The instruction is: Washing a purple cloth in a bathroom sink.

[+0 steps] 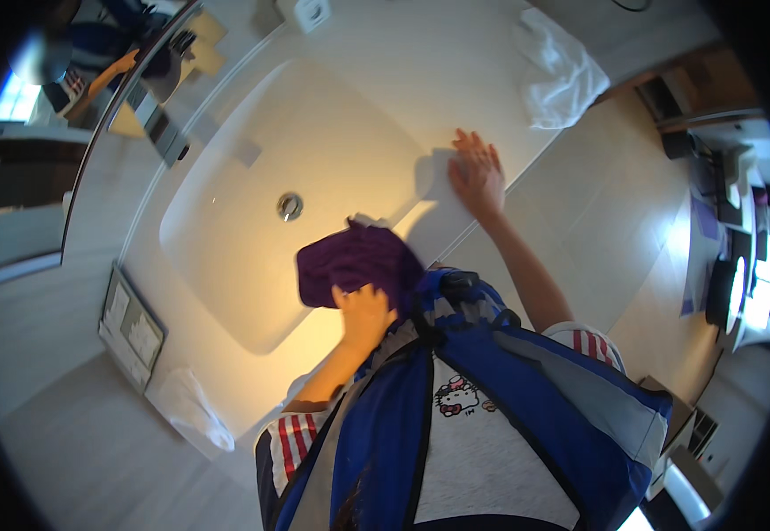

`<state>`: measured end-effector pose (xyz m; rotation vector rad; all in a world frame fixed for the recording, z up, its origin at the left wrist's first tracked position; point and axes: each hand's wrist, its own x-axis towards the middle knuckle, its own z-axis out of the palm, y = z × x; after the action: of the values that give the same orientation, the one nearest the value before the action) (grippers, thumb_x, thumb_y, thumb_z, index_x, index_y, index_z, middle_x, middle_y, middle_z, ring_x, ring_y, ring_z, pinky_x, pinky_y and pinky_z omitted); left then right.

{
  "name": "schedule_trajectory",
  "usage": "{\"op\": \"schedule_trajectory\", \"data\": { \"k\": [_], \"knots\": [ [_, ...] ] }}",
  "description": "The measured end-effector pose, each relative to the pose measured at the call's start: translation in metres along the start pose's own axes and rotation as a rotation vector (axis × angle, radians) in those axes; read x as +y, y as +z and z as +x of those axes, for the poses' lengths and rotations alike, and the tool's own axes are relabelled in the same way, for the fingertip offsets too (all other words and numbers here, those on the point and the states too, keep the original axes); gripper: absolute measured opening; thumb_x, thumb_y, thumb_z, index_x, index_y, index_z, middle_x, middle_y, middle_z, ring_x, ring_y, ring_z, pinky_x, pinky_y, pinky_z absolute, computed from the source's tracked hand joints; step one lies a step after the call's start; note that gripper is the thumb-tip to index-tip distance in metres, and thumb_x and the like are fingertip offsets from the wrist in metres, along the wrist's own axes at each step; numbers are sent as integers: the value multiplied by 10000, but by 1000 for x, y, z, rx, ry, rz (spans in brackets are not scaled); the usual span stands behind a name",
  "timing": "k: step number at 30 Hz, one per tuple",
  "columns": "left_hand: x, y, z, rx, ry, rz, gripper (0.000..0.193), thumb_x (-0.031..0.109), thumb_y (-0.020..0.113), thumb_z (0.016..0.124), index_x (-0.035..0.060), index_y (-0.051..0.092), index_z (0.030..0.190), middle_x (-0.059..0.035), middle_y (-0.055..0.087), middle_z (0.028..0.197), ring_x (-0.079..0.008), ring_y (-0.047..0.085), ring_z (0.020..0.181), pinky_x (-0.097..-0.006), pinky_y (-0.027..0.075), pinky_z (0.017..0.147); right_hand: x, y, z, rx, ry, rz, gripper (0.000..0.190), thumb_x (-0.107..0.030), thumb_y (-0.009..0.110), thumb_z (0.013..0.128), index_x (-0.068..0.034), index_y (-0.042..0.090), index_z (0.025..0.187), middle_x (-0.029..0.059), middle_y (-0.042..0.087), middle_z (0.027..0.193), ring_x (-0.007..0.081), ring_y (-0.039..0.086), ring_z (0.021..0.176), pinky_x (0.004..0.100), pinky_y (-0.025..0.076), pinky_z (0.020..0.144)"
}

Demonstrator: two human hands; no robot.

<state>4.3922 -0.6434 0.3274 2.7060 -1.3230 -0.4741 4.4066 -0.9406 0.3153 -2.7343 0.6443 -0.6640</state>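
Note:
A bunched purple cloth point(358, 262) lies across the near side of a white washbasin point(351, 126). My left hand point(361, 315) has hold of the cloth's near edge, fingers over the fabric; what is under it is hidden. Farther right, my right hand point(477, 174) is empty, its fingers somewhat apart over the basin's pale rim, close to the counter's front edge. A round metal drain point(290, 206) shows in the basin floor, to the left of the cloth.
A crumpled white cloth or bag point(560, 76) lies at the counter's far right corner, another white cloth point(196, 408) at the near left. A framed tray point(131, 325) holds pale packets. The tap point(169, 133) juts from the wall below a mirror point(33, 159). Blue straps point(385, 411) cross my chest.

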Motion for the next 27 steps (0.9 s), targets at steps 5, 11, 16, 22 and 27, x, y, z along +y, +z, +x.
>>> {"op": "schedule_trajectory", "data": {
  "k": [5,11,16,22,27],
  "knots": [
    [80,-3,122,273,71,19,380,402,669,635,62,643,804,-119,583,900,-312,562,905,-608,263,903,3,-4,-1,-7,4,106,259,-110,504,831,-110,542,1087,3,527,1220,198,408,1220,388,265,1044],
    [90,-8,135,406,109,9,432,333,688,619,44,623,934,-143,552,899,-330,520,926,-568,277,937,19,-7,-11,51,404,795,215,-30,446,856,-31,625,973,88,642,981,160,591,941,274,440,832],
    [30,-10,72,335,373,-69,423,295,691,637,84,610,994,-115,565,875,-304,551,867,-516,253,999,11,-21,-33,-29,367,980,193,-14,458,857,20,621,954,64,652,941,114,576,883,229,441,771],
    [-36,-20,-14,350,124,-301,255,171,646,679,64,567,896,-137,572,876,-331,550,887,-423,413,837,-14,-45,-38,-125,-172,368,314,-30,591,736,-4,578,1049,118,589,1058,244,598,870,317,465,783],
    [-98,-41,-36,832,-431,-1089,347,228,526,882,-42,526,1100,-53,586,948,-124,521,848,-257,423,771,-43,-34,-5,-382,-276,513,334,-4,627,670,-40,595,1000,115,590,900,274,602,755,347,473,653]
  ]
}}
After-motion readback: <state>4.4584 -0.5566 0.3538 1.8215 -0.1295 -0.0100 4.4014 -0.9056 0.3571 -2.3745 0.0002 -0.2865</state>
